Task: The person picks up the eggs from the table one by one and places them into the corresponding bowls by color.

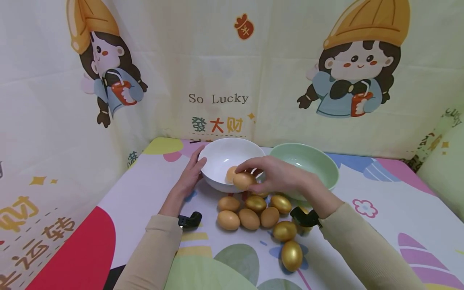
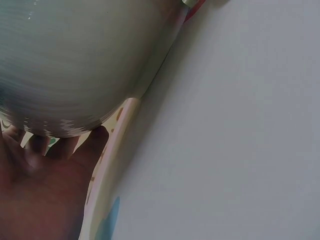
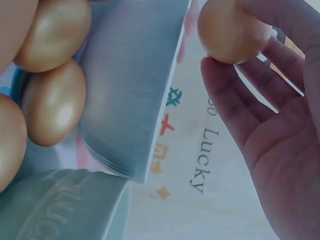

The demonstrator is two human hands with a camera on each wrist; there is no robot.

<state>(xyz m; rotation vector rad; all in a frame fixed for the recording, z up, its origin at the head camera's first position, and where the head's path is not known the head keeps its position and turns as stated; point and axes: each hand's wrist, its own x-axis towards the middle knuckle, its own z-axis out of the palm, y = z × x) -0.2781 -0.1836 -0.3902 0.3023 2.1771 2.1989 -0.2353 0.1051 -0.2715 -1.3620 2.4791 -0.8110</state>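
My right hand [image 1: 280, 173] pinches a brown egg [image 1: 243, 181] between thumb and fingertips, above the near rim of a white bowl [image 1: 214, 157]. The same egg [image 3: 230, 32] shows in the right wrist view, over the bowl's edge. Another brown egg [image 1: 231, 173] lies inside the bowl, partly covered by the held one. My left hand [image 1: 190, 173] holds the bowl's left side, the thumb near the rim and the fingers round the outer wall. Just in front of the bowl, several brown eggs [image 1: 249, 218] and gold eggs [image 1: 284, 230] lie grouped on the table.
A green bowl [image 1: 319, 165] stands right of the white one, partly behind my right hand. One gold egg [image 1: 291, 255] lies nearest me. My right wrist partly covers another. The patterned tabletop [image 1: 362, 241] ends at a printed curtain [image 1: 282, 80].
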